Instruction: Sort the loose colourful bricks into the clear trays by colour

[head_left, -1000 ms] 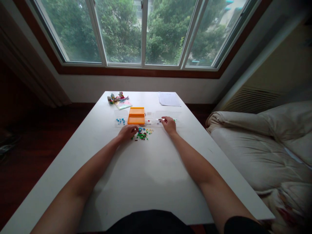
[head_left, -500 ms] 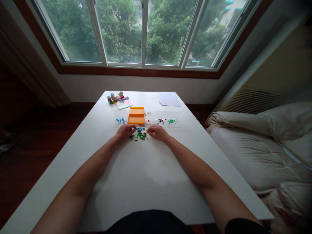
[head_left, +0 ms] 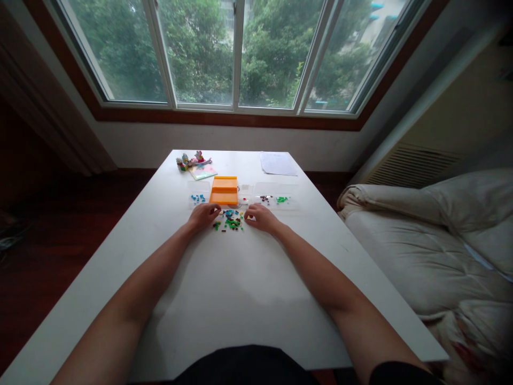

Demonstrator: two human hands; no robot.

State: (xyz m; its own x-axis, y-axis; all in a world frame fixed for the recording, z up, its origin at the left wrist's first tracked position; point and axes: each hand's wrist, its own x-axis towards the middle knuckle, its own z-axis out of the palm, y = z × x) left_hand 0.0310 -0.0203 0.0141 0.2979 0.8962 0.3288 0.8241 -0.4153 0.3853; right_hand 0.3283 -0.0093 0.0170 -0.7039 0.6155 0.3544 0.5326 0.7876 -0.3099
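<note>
A loose pile of small toy bricks (head_left: 232,222), mostly green with blue, yellow and dark brown ones, lies on the white table between my hands. My left hand (head_left: 203,215) is at the pile's left, just in front of the orange tray, its fingers curled together at the tips. Whatever they pinch is too small to make out. At the pile's right edge rests my right hand (head_left: 261,216), fingers bent and closed near some yellow pieces. Its fingertips hide anything between them.
Behind the pile stands an orange tray (head_left: 224,183). Clear boxes beside it hold blue bricks (head_left: 197,198), brown bricks (head_left: 265,198) and green bricks (head_left: 282,200). Farther back are built brick figures (head_left: 192,161), a colourful booklet (head_left: 203,171) and paper sheets (head_left: 279,163).
My left hand has drawn slightly left and back from the pile, toward the orange tray. My right hand has shifted a little to the right.
</note>
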